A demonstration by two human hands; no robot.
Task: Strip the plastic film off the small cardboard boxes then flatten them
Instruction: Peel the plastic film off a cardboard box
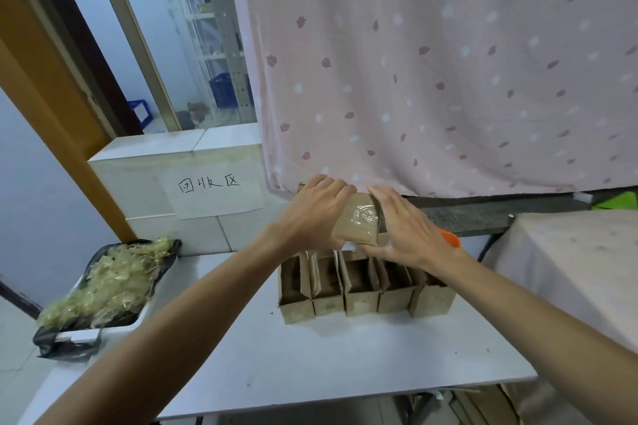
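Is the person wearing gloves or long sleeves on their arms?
No gloves: the left hand and the right hand are bare. No sleeves show either; the left forearm and the right forearm are uncovered as far as the picture reaches. No watch, ring or bracelet can be seen.

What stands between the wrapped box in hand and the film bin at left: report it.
Nothing visible does. The left hand and right hand hold the wrapped box above the row of open boxes; leftward to the film bin lies only bare table.
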